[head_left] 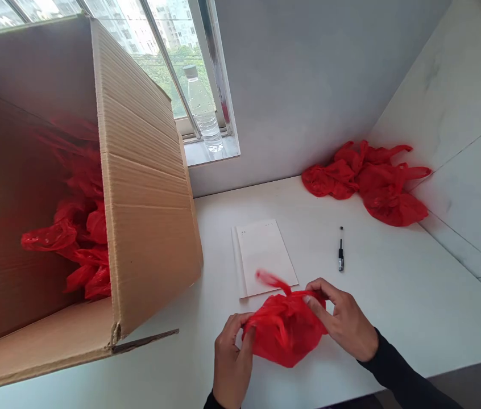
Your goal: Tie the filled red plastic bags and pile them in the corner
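Between my two hands, over the front of the white table, is a crumpled red plastic bag [287, 332]. My left hand [235, 355] pinches its left edge between thumb and fingers. On the opposite side, my right hand [340, 318] grips the upper right edge of the same bag. One handle of the bag sticks up, blurred, in front of a white notebook [266, 253]. What lies inside the bag, if anything, cannot be made out.
A large cardboard box [150, 187] lies open on the left, with red bags [89, 244] inside. More red bags [377, 182] are heaped in the back right corner. A pen [341, 255] lies right of the notebook. A water bottle [203, 111] stands on the windowsill.
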Demonstrator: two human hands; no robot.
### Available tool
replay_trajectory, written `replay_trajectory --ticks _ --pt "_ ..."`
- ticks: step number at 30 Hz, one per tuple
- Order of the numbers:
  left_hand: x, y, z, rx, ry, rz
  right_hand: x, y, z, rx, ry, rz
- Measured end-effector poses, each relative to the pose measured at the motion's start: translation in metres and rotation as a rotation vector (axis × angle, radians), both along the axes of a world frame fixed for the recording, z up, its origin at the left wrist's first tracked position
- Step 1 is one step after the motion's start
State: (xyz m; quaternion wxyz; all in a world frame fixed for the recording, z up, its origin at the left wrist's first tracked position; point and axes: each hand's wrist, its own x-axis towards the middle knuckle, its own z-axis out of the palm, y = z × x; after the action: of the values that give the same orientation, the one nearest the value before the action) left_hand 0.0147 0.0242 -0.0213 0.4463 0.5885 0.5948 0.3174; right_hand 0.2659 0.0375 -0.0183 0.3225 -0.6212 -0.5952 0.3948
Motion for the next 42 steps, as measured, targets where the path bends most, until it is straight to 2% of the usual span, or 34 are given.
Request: replay_trajectory --ticks 3,6,9,11,14,16,22,24,26,29,31,32,34,36,37,39,42 --pt "-0.005 -0.002 0.003 0.03 0.037 0.132 0.009 0.0 -0.005 0.03 -0.021 -0.094" --pt "0.006 -0.004 0.006 0.177 0.119 0.086 0.001 -0.001 0.0 0.096 -0.039 -0.014" --pt "0.016 -0.003 0.009 0.21 0.113 0.019 -0.008 0.0 0.008 0.102 -0.05 0.099" --pt "0.013 -0.001 0.01 0.177 0.077 0.101 -0.006 0.0 0.009 0.08 -0.041 0.039" --pt "-0.001 -0.001 0.013 0.085 0.016 0.323 0.007 0.0 0.003 0.037 0.025 -0.155" --pt "-0.007 -0.003 0.016 0.064 -0.022 0.378 0.013 -0.001 0.001 0.019 0.072 -0.196" --pt "0.009 -0.005 0.033 0.211 0.176 0.165 -0.001 -0.002 0.014 0.009 0.032 -0.063" --pt "0.01 -0.002 0.036 0.235 0.151 0.19 -0.002 -0.001 0.015 -0.009 0.038 -0.11" --pt "0.005 0.0 0.038 0.25 0.13 0.305 0.002 0.0 0.014 -0.013 0.055 -0.178" --pt "-0.003 -0.002 0.042 0.284 0.17 0.458 0.005 -0.004 0.019 0.135 -0.007 -0.297" --pt "-0.004 -0.006 0.047 0.216 0.122 0.442 -0.001 -0.009 0.03 0.322 -0.073 -0.316" --pt "-0.003 -0.008 0.049 0.158 0.073 0.404 -0.006 -0.011 0.036 0.404 -0.082 -0.252" --pt "0.0 -0.011 0.054 0.06 -0.025 0.326 -0.018 -0.012 0.047 0.493 -0.094 0.003" --pt "0.005 -0.012 0.057 0.044 -0.094 0.277 -0.029 -0.01 0.051 0.511 -0.182 0.269" --pt "0.007 -0.013 0.058 0.05 -0.116 0.263 -0.033 -0.009 0.05 0.501 -0.254 0.358" --pt "0.011 -0.013 0.056 0.048 -0.131 0.246 -0.039 -0.007 0.045 0.468 -0.381 0.436" --pt "0.018 -0.015 0.051 0.008 -0.112 0.236 -0.041 -0.009 0.037 0.38 -0.462 0.433"
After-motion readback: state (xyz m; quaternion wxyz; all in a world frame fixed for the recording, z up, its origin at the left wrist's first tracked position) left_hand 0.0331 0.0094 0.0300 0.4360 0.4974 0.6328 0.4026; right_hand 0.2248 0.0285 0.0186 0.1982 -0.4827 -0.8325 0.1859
